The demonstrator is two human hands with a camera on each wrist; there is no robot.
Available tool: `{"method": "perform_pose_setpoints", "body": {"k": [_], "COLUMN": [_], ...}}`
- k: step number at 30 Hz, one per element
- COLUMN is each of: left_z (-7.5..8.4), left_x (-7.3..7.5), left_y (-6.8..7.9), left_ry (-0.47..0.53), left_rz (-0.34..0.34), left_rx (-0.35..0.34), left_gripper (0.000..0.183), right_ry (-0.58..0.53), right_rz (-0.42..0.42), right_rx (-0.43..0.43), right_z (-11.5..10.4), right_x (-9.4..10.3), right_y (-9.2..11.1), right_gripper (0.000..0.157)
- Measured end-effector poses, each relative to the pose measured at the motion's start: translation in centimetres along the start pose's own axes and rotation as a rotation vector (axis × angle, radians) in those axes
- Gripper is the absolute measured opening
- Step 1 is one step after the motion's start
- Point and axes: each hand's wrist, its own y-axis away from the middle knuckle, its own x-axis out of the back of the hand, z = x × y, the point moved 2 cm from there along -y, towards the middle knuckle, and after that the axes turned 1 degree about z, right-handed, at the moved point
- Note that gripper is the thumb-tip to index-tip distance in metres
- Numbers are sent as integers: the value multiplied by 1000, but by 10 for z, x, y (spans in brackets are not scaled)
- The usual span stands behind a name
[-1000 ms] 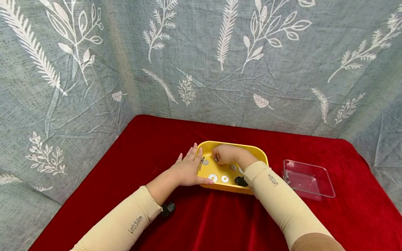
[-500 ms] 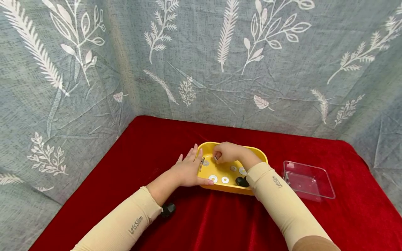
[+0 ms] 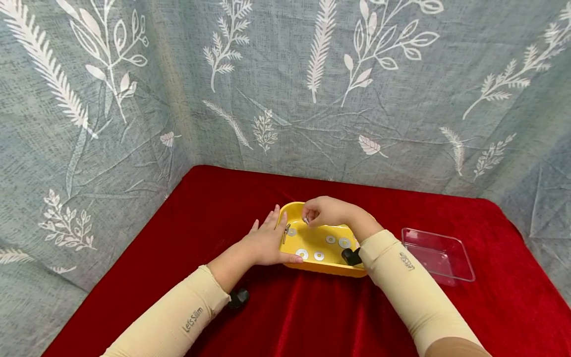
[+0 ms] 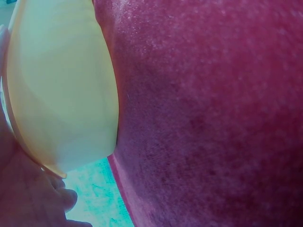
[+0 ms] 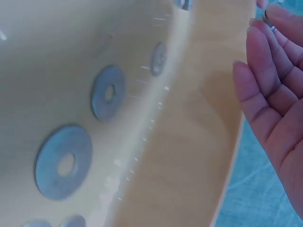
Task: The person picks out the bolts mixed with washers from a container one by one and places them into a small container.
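A yellow plastic bin sits on the red cloth, seen from outside in the left wrist view. My left hand lies spread over its left end, fingers straight, thumb along the front rim. Above the bin's far side, my right hand pinches a small shiny metal piece between thumb and fingertips; its kind is mostly hidden by the fingers. Flat washers of different sizes lie on the bin floor. A metal bolt lies by the left fingers, and a black part sits at the front right.
To the right of the bin stands a clear plastic box, partly behind the right sleeve. A black object lies on the red cloth beside the left sleeve. A patterned grey-green curtain rises behind the table.
My right hand has risen from the bin floor toward the far rim, keeping the small metal piece pinched. Its sleeve has shifted right, uncovering more washers and the black part. My left hand stays put.
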Motion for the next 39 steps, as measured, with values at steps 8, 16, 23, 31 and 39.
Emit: {"method": "perform_pose_setpoints", "body": {"k": [8,16,23,31,39], "left_z": [0,0,-2,-1,-1], "left_x": [2,1,-5,-7,-5], "left_y": [-1,-1,-2,-3,-2], "left_ry": [18,33,53,34,22], "left_rz": [-6,3,25,22,19], "left_rx": [6,16,11,12,11], "left_gripper": [122,120,119,122,121], "right_ry": [-27,-63,-77,-40,-22], "right_rz": [58,131,162,178,215], "right_rx": [33,-5,-49,-110,-165], "right_z": [-3,5,14,40,65], "right_x": [17,32,39,42,50], "right_y": [22,50,72,107,146], "right_gripper": [13,8,8,13,11]}}
